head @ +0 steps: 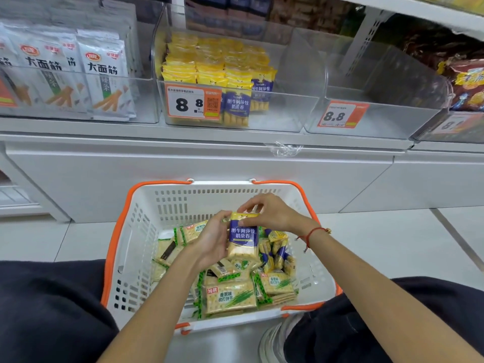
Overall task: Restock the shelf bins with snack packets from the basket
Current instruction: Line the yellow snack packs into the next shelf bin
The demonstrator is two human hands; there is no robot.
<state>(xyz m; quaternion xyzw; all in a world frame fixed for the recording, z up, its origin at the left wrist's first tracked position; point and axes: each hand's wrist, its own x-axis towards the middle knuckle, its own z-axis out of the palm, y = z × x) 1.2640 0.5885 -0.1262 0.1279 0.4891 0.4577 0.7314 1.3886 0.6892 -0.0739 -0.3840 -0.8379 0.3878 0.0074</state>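
Observation:
A white basket with orange rim (136, 231) stands on the floor between my knees, holding several snack packets. Over it I hold a yellow-and-blue milk tea roll packet (242, 242) upright. My left hand (212, 241) grips its left side, and my right hand (269, 212) pinches its top edge. Green-trimmed scallion cracker packets (230, 297) and more yellow-and-blue packets (277, 251) lie in the basket. On the shelf above, a clear bin (285, 111) holds several matching yellow-and-blue packets behind an 8.8 price tag (192, 103).
To the right of that bin is a clear bin (379, 113) with nothing in it and an orange 8.8 tag. White snack bags (104, 74) fill the left bin; dark red bags (468, 85) sit at far right. A white shelf base (209, 166) stands behind the basket.

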